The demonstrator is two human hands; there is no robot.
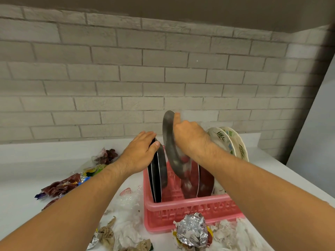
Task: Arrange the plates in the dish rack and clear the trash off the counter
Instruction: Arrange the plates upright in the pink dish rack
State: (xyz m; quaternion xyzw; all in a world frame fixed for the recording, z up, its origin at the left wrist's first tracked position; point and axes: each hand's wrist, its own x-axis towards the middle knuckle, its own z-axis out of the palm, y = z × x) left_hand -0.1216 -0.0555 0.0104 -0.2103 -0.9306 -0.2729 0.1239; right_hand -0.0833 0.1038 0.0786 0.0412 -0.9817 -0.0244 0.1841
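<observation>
A pink plastic dish rack (188, 208) stands on the white counter. My right hand (188, 140) grips the top rim of a steel plate (169, 147), held upright and tilted with its lower edge inside the rack. My left hand (139, 153) holds the upper edges of two steel plates (159, 176) standing at the rack's left end. More steel plates (203, 180) stand in the middle, and cream plates with leaf prints (230, 142) stand at the right end. Trash lies around: a crumpled foil ball (192, 230), tissue (126, 229), and snack wrappers (61, 185).
A grey brick wall (145, 78) rises behind the counter. Clear plastic film (128, 198) lies left of the rack, white paper scraps (235, 232) at its front right, and a wrapper with dark contents (107, 156) sits farther back left. The counter edge runs along the right.
</observation>
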